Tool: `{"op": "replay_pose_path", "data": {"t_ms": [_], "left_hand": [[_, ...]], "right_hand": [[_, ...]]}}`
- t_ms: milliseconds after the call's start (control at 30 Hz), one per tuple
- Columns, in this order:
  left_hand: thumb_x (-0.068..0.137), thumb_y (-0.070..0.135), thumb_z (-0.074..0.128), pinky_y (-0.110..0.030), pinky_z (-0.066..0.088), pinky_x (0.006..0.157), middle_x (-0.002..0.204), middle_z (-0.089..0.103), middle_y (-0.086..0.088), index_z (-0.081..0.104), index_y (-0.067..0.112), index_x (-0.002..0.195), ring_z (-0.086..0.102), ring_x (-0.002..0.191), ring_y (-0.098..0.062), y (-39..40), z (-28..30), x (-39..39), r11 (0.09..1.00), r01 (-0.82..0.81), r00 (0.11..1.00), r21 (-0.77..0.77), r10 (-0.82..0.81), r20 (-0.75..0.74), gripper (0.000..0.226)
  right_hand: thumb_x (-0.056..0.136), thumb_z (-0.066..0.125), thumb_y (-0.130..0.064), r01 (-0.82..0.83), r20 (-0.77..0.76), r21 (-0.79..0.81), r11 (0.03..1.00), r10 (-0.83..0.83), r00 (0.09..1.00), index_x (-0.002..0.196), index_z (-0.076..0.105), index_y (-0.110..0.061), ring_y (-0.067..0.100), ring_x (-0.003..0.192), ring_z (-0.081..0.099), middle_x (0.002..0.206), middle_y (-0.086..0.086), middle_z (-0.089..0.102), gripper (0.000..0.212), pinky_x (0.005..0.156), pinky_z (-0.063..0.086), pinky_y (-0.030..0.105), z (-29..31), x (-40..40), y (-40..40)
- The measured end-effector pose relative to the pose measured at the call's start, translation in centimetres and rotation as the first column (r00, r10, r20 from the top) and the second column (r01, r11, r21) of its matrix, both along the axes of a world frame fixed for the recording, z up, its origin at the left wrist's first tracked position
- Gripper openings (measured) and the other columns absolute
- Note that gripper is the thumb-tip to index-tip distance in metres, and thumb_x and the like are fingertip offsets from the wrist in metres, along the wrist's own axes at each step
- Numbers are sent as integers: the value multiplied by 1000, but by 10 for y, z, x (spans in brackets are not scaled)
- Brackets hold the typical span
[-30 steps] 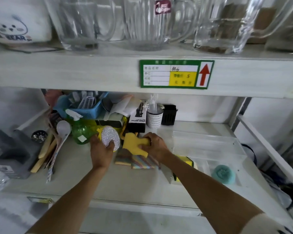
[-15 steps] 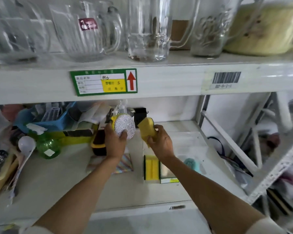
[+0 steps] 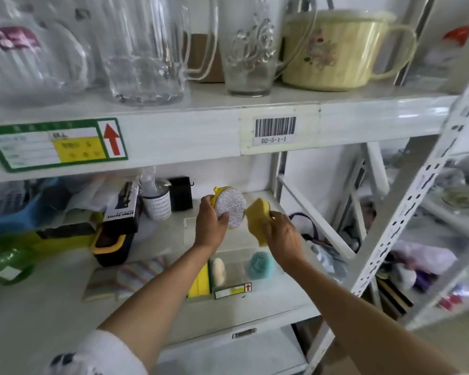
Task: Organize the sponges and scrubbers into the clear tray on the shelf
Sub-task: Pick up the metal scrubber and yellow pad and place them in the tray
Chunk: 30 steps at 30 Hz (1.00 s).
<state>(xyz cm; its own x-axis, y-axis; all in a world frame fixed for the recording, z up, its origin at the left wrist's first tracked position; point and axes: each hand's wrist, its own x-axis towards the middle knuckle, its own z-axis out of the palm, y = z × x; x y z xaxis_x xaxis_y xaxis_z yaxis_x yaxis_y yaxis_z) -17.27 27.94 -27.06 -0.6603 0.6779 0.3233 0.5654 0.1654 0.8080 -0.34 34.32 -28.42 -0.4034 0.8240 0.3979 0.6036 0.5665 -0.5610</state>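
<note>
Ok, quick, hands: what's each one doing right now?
Left hand: grips the round silver scrubber, raised over the clear tray.
Right hand: grips the yellow sponge, also raised over the tray.

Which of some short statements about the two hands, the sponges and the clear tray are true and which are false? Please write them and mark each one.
1. The left hand holds a round silver scrubber. True.
2. The right hand is empty. False: it grips a yellow sponge.
3. A teal scrubber already lies in the clear tray. True.
4. The striped sponge lies inside the tray. False: it lies on the shelf, to the left of the tray.
5. Both held pieces are above the tray, not yet set down. True.
6. The upper shelf holds only cardboard boxes. False: glass pitchers and a cream pot stand there.
</note>
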Motion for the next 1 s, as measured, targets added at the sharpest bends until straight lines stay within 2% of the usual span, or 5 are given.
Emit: {"op": "replay_pose_path", "data": {"t_ms": [167, 300, 433, 633, 1000], "left_hand": [[80, 9, 66, -34, 43, 90, 126, 55, -18, 41, 2, 127, 55, 114, -36, 19, -5, 16, 998, 44, 999, -42, -44, 22, 53], [80, 8, 64, -36, 45, 90, 127, 56, -17, 41, 4, 125, 56, 114, -37, 29, -7, 19, 997, 33, 999, -76, -32, 11, 50], [82, 8, 62, -40, 45, 92, 130, 55, -18, 40, 4, 127, 55, 116, -39, 34, -12, 17, 990, 21, 1000, -142, -23, -13, 50], [83, 8, 60, -43, 47, 90, 128, 57, -17, 41, 6, 125, 58, 114, -40, 39, -18, 13, 981, -1, 1000, -193, -4, -24, 46], [87, 9, 53, -42, 46, 89, 125, 57, -18, 45, 10, 129, 55, 114, -38, 43, -28, -10, 928, 33, 994, -372, -69, -83, 43]], "right_hand": [[92, 52, -26, 45, 176, 31, 998, -50, 983, 124, 50, -10, 40, 94, 64, 116, 17, 65, 35, 70, 50, 42, 1, 36, 10], [92, 47, -36, 83, 296, 23, 996, -86, 951, 114, 44, -15, 37, 81, 66, 106, 13, 68, 31, 68, 55, 45, -3, 54, 10], [91, 47, -37, 95, 428, 17, 995, -93, 899, 115, 43, -15, 35, 82, 66, 102, 10, 67, 33, 74, 55, 44, -10, 61, 11], [91, 45, -34, 53, 516, 3, 999, -46, 855, 105, 54, -13, 36, 87, 66, 99, 11, 66, 27, 69, 48, 38, -15, 52, 14], [94, 43, -37, 36, 614, -66, 997, 12, 789, 114, 60, -13, 33, 101, 60, 112, 11, 56, 35, 85, 44, 39, -18, 32, 27]]}}
